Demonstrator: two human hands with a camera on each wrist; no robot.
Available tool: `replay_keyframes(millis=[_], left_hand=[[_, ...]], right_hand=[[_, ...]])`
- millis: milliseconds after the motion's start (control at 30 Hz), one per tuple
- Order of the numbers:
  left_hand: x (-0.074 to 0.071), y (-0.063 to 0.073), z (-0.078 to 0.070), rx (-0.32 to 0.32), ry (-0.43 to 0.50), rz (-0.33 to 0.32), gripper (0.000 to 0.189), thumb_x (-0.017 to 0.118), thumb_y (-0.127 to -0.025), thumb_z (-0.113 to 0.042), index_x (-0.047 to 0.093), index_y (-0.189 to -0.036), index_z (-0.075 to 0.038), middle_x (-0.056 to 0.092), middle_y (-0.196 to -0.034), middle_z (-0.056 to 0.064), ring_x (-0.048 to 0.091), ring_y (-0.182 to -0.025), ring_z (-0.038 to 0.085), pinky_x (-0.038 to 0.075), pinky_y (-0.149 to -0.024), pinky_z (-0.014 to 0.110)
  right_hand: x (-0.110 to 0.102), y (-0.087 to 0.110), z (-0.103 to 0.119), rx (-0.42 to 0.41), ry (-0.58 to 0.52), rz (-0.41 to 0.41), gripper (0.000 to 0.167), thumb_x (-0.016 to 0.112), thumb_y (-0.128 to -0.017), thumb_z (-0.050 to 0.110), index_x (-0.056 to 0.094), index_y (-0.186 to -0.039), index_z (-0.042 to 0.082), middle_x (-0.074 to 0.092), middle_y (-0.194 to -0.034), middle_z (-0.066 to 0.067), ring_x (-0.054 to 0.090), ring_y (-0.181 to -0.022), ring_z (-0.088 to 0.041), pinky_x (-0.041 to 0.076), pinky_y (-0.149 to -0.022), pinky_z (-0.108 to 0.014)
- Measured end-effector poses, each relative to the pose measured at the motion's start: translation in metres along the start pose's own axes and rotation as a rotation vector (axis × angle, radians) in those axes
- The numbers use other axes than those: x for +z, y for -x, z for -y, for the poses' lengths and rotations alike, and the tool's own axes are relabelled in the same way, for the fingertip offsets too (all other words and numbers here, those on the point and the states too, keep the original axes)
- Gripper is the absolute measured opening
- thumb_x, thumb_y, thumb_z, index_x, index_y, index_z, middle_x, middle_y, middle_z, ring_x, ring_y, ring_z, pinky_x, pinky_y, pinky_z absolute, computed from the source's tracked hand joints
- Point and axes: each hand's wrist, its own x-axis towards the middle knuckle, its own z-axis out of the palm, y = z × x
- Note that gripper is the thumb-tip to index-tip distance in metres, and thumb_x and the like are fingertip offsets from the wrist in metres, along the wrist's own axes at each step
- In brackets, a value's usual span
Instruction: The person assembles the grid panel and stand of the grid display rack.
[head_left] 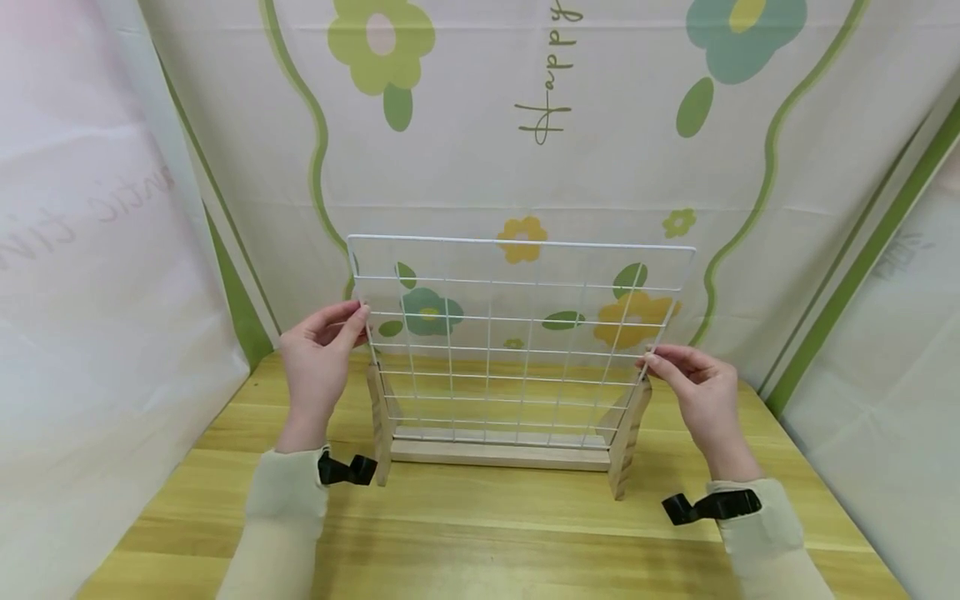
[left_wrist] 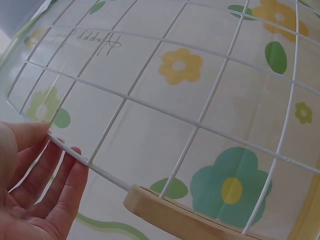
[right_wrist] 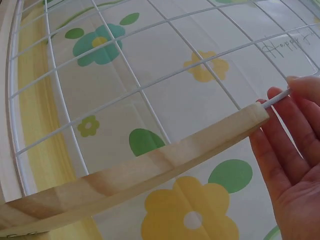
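Note:
A white wire grid panel [head_left: 525, 322] stands between the two side pieces of a light wooden stand [head_left: 498, 454] on the table. My left hand [head_left: 321, 350] pinches the panel's left edge wire between thumb and fingers, above the left wooden side piece [head_left: 381, 425]. On the other side, my right hand [head_left: 697, 400] pinches the right edge wire just above the right side piece [head_left: 630, 437]. In the right wrist view the edge wire enters the end of the wooden side piece [right_wrist: 165, 160] close to my fingertips [right_wrist: 274, 92].
The stand rests on a yellowish wooden table [head_left: 480, 542]. A pale cloth backdrop [head_left: 465, 167] with printed flowers hangs behind it. More cloth hangs at the left [head_left: 90, 292] and right. Each wrist wears a black camera mount [head_left: 345, 468].

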Motion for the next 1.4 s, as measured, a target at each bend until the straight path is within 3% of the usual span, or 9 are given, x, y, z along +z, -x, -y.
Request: replay_keyframes(millis=[333,533,733,1133,1400], left_hand=[[0.003,0.002,0.002,-0.011,-0.022,0.001,0.027,0.077,-0.094,-0.020,0.076,-0.112,0.000,0.075,-0.102,0.005,0.072,-0.085,0.020,0.061,-0.077,0.025],[-0.001,-0.002,0.002,0.001,-0.039,0.058,0.027,0.075,-0.096,-0.019,0.074,-0.111,0.002,0.074,-0.100,0.009,0.072,-0.085,0.024,0.061,-0.076,0.026],[-0.006,-0.005,0.000,0.001,-0.073,0.126,0.030,0.073,-0.097,-0.023,0.072,-0.112,0.003,0.072,-0.096,0.007,0.071,-0.087,0.026,0.061,-0.077,0.025],[-0.006,-0.007,-0.002,-0.057,-0.066,0.185,0.033,0.072,-0.098,-0.026,0.070,-0.117,0.002,0.069,-0.106,0.016,0.069,-0.090,0.024,0.060,-0.080,0.026],[-0.008,-0.005,0.000,-0.066,-0.056,0.171,0.032,0.071,-0.099,-0.024,0.070,-0.116,0.003,0.069,-0.105,0.018,0.069,-0.090,0.025,0.060,-0.079,0.025]], right_hand=[[-0.002,0.003,-0.008,0.012,-0.034,0.004,0.025,0.072,-0.096,0.005,0.068,-0.111,-0.015,0.077,-0.095,-0.010,0.075,-0.087,-0.017,0.057,-0.087,-0.024],[-0.002,0.002,-0.009,0.003,-0.051,0.008,0.031,0.070,-0.097,0.006,0.064,-0.113,-0.020,0.077,-0.094,-0.010,0.075,-0.087,-0.018,0.059,-0.085,-0.026],[-0.002,0.002,-0.010,0.006,-0.061,0.001,0.025,0.069,-0.098,0.006,0.068,-0.113,-0.014,0.077,-0.094,-0.009,0.075,-0.086,-0.017,0.059,-0.082,-0.026],[-0.004,0.002,-0.011,-0.001,-0.052,0.019,0.024,0.067,-0.099,0.005,0.068,-0.112,-0.015,0.076,-0.095,-0.012,0.075,-0.087,-0.018,0.059,-0.083,-0.029],[-0.004,0.001,-0.011,-0.008,-0.036,0.040,0.023,0.066,-0.099,0.004,0.068,-0.112,-0.015,0.076,-0.096,-0.013,0.074,-0.088,-0.018,0.059,-0.083,-0.028]])
